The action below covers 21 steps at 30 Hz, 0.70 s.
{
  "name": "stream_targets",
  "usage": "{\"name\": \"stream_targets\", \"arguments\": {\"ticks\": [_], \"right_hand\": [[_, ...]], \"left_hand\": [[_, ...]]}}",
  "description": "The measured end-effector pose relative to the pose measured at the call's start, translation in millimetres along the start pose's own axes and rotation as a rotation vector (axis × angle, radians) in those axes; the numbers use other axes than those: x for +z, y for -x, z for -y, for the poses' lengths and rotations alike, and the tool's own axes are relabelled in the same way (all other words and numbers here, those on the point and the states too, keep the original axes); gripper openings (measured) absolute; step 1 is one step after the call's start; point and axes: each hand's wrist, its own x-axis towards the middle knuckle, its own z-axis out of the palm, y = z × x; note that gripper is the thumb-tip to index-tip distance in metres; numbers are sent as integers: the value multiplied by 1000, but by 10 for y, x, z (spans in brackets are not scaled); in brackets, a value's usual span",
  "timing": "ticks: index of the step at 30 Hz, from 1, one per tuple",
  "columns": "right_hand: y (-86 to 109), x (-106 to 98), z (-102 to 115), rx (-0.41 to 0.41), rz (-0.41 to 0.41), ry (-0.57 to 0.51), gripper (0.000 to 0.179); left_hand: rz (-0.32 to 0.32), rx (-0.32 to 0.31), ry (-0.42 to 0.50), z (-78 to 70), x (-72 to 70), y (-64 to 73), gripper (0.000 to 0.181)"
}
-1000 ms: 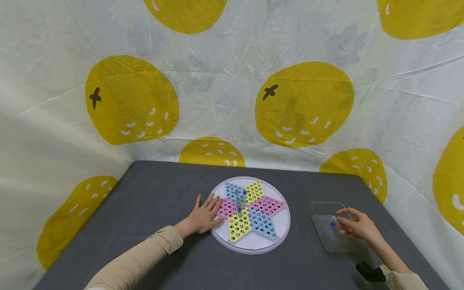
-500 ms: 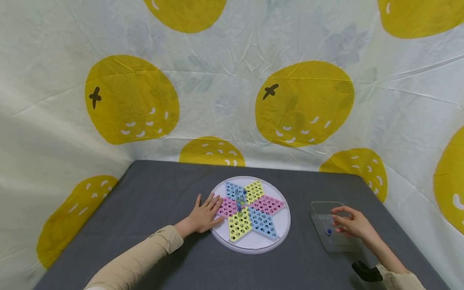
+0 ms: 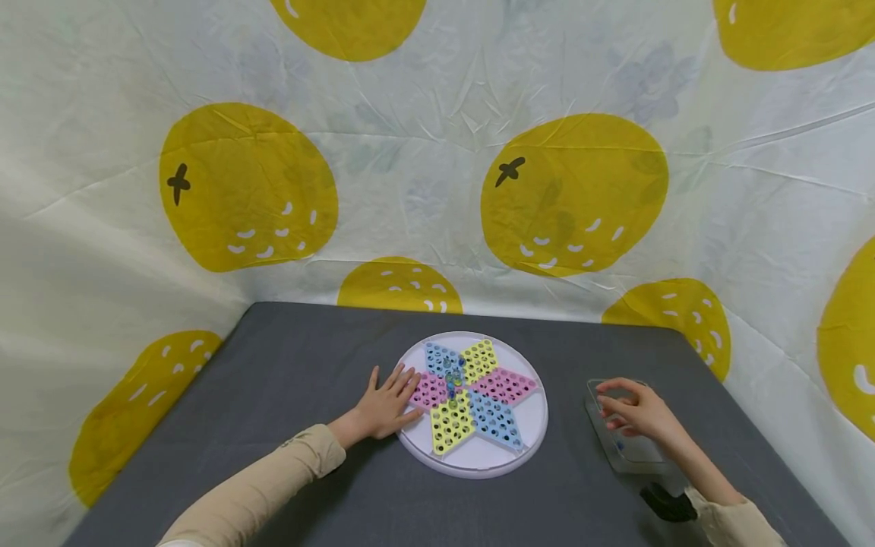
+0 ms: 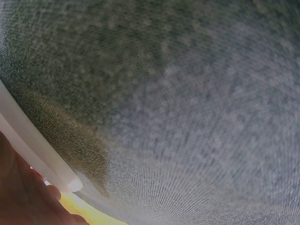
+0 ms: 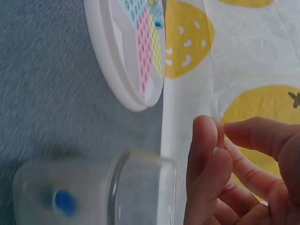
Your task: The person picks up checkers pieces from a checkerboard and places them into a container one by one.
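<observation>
Two bare hands are on my feed: the left hand (image 3: 383, 408) rests spread on the near-left rim of the round white plastic board (image 3: 478, 462), its fingers straight and loose, clasping nothing, while the right hand (image 3: 642, 414) hovers over the clear rectangular plastic box (image 3: 639, 466), palm down, fingers bent and tips drawn close together. Compared with a second ago, I see that the right hand has shifted left, toward the board, and the small round blue marble (image 5: 64, 203) now lies nearer the person's end of the box; the left hand and board have stayed put. Blue and green glass marbles (image 3: 453, 384) cluster around the middle of the board's pink, yellow and blue star, all of it on the dark grey cloth (image 3: 328, 349). I can't tell whether the right fingertips grasp anything — the gap between them is hidden even from the right wrist, where the blue marble is blurred too. The left wrist gives me little: mostly cloth, a slice of rim and part of the hand, cut off at the corner.
</observation>
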Motion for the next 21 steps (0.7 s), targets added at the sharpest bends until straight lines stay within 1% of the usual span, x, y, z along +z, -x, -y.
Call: {"name": "stream_targets", "arguments": {"ticks": [6, 13, 18, 21], "right_hand": [[-100, 122, 84, -6, 12, -34, 43], [-210, 313, 176, -10, 29, -39, 40], [-289, 462, 202, -35, 55, -38, 38], [-336, 551, 215, -50, 65, -41, 34]], "left_hand": [[-15, 17, 22, -14, -36, 14, 66], [-10, 14, 9, -14, -42, 18, 66], [-14, 14, 8, -19, -54, 26, 66], [-9, 11, 3, -18, -50, 23, 66]]}}
